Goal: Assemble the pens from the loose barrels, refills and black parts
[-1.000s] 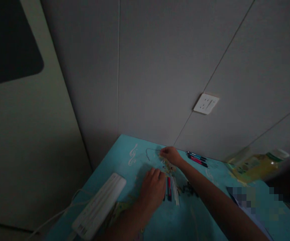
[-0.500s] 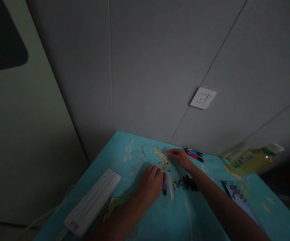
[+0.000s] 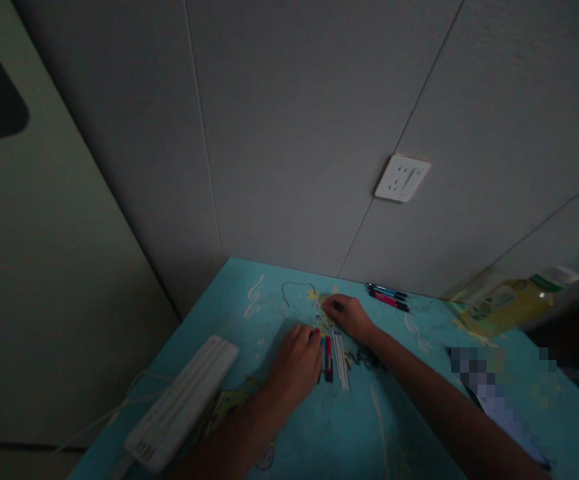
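Observation:
My left hand [image 3: 297, 357] rests on the table with its fingers curled. A small red end shows at its fingertips, and whatever it grips is mostly hidden. Just right of it lie red and dark pen barrels [image 3: 328, 360] and a row of thin white pen refills [image 3: 340, 360]. My right hand [image 3: 349, 315] is pinched over a scatter of tiny pen parts [image 3: 325, 321]; anything between its fingertips is too small to make out. Dark small pieces [image 3: 364, 359] lie beside the right forearm, which partly covers them.
Several pens [image 3: 388, 298] lie by the wall. A white power strip [image 3: 182, 403] with a cable lies at the left. A bottle of yellow liquid [image 3: 512, 303] and a partly blurred flat object [image 3: 504, 407] are at the right. A wall socket [image 3: 402, 178] sits above the blue table [image 3: 339, 433].
My right hand has shifted left over the tiny parts, and its forearm now covers more of the dark pieces. The left hand stays almost in place. The view has tilted slightly.

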The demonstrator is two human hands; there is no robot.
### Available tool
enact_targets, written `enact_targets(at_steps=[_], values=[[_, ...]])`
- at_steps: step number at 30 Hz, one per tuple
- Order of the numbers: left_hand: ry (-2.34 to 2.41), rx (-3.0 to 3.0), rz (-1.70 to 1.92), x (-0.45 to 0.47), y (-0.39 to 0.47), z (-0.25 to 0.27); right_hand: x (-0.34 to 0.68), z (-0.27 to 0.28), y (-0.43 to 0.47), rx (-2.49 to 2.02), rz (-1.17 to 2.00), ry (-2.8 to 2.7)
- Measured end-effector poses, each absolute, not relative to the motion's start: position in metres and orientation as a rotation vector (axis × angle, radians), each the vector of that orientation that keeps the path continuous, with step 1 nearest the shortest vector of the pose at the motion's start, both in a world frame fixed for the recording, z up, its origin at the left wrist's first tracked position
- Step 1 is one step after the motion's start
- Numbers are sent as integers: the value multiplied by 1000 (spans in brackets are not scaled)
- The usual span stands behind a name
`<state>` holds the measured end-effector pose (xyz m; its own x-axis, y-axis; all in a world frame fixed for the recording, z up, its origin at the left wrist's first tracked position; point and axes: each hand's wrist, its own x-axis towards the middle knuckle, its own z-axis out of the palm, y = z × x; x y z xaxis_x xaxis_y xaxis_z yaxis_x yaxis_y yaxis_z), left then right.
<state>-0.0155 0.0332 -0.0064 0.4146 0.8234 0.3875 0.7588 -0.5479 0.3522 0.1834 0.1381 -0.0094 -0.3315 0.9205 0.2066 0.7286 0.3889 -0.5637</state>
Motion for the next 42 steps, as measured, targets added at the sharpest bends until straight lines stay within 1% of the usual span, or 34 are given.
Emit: enact_targets(at_steps=[7, 14, 18, 23, 27, 31, 34, 36, 39, 42], values=[[1191, 2625, 776, -18, 29, -3, 200, -6, 134, -1538, 330, -2217], [1018, 2742, 706, -16, 28, -10, 311, 8, 106, -1983, -2, -1951], [1041, 2730, 720, -16, 26, -10, 347, 8, 101, -2132, -25, -1872], [1051, 2740, 762, -17, 31, -17, 351, 7, 102, -2176, -18, -1816], [1059, 2762, 759, -18, 35, -22, 343, 20, 90, -2119, -46, -1765], [1112, 2732, 902, -15, 34, -17, 304, 31, 54, -1960, -27, -1781], [1176, 2749, 1089, -11, 32, -12, 257, 27, 14, -1773, 60, -1892], [1144, 2805, 1179, -10, 31, -9, 230, 23, -11, -1510, 194, -1917], [974, 2906, 1164, -11, 29, -5, 211, 18, -33, -1340, 310, -1910], [872, 2967, 1114, -14, 26, -3, 215, 18, -37, -1312, 397, -1906]])
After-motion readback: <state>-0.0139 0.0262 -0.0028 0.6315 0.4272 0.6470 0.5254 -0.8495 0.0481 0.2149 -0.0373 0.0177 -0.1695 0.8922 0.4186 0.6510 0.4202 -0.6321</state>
